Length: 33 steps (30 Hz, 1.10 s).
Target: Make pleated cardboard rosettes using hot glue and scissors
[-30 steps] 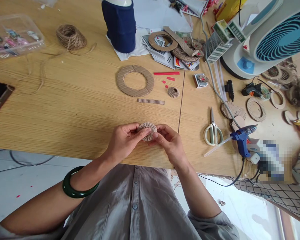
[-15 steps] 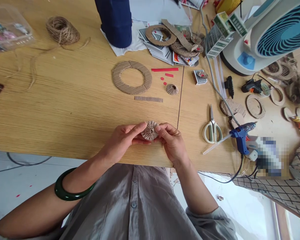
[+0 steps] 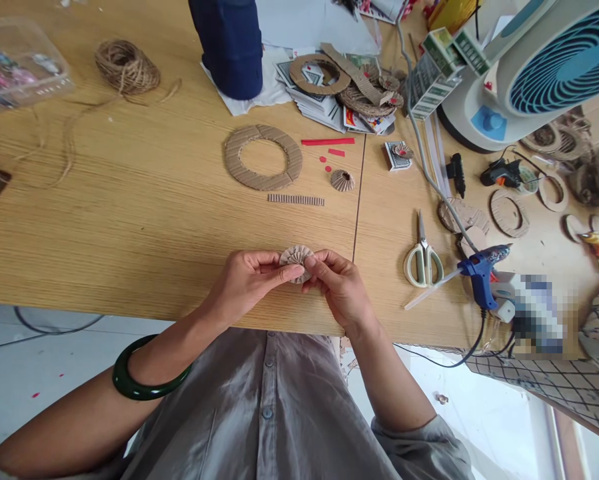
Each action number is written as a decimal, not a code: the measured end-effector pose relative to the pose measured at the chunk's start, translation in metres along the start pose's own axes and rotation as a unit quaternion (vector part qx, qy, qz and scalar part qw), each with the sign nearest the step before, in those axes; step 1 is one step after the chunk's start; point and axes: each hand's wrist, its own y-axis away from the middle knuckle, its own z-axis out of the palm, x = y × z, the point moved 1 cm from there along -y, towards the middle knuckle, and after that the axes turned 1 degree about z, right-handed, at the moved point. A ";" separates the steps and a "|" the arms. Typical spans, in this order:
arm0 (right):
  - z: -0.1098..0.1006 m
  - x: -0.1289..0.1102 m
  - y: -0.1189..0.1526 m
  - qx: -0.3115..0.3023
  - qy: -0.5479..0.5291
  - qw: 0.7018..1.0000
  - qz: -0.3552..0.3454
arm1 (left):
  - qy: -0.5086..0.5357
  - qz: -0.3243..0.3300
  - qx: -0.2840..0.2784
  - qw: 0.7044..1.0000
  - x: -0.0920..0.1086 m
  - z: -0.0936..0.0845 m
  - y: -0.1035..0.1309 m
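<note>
Tabletop (image 3: 149, 233): wood-grained, smooth, faint sheen. Pleated rosette (image 3: 294, 255), frame centre: matt corrugated paper, ridged. Cardboard ring (image 3: 232, 158), upper middle: matt, ribbed. Twine ball (image 3: 128, 67), upper left: rough, fibrous. Storage box (image 3: 39, 93), same corner: clear plastic. Scissors (image 3: 422, 245), right: metal blades, smooth plastic-looking handles. Bangle (image 3: 124, 383), lower left: glossy. Shirt (image 3: 249, 427), bottom: creased cloth, soft sheen.
</note>
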 end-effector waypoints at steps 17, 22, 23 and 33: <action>-0.018 -0.031 -0.037 0.103 0.181 0.967 -0.149 | 0.017 0.013 -0.022 1.000 0.012 -0.009 -0.054; -0.038 -0.076 -0.078 0.227 0.407 0.832 -0.300 | 0.039 0.037 -0.081 0.995 0.013 -0.013 -0.077; -0.038 -0.084 -0.087 0.232 0.464 0.793 -0.318 | 0.048 0.032 -0.093 0.994 0.013 -0.013 -0.078; -0.020 -0.112 -0.172 0.196 0.676 0.661 -0.260 | 0.150 -0.016 -0.115 0.982 0.016 -0.019 -0.084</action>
